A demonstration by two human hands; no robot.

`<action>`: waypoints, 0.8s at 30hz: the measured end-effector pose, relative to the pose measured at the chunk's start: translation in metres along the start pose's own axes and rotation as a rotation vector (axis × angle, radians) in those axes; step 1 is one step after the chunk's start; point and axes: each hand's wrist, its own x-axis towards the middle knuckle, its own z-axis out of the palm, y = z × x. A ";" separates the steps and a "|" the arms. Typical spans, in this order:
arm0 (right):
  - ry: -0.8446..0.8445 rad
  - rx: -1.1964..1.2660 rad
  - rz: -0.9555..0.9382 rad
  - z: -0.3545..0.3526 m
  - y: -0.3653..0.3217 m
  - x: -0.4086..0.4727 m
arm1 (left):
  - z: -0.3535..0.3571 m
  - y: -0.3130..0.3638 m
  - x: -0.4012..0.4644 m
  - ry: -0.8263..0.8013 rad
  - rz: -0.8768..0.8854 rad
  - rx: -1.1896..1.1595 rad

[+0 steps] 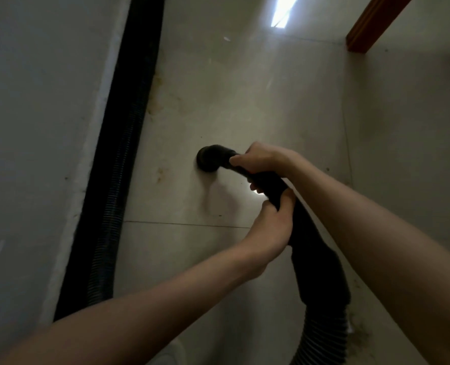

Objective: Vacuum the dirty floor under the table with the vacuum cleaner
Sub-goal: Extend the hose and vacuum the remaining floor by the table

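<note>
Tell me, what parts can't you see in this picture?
- Vacuum cleaner body: the hose runs off the head view's bottom edge.
- Nozzle mouth: faces the floor, so dirt under it is hidden.
- Tube under the grip: covered by right hand and left hand.
- Table top: only a wooden leg shows, cut by the top edge.

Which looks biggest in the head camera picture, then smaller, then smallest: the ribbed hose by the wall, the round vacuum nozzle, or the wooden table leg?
1. Ribbed hose
2. Wooden table leg, partly out of frame
3. Round vacuum nozzle
</note>
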 end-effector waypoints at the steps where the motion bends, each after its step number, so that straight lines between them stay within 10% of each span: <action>1: -0.005 0.004 -0.008 0.004 -0.003 0.001 | -0.004 -0.003 0.000 -0.002 0.007 -0.004; 8: 0.268 -0.042 -0.045 -0.004 -0.031 0.023 | -0.026 0.017 0.012 0.107 0.101 0.107; 16: 0.014 -0.013 -0.096 0.022 -0.038 0.023 | -0.032 0.003 -0.006 0.124 0.138 0.008; 24: 0.129 -0.030 -0.086 0.028 -0.006 0.001 | -0.011 -0.014 -0.023 0.079 0.111 0.070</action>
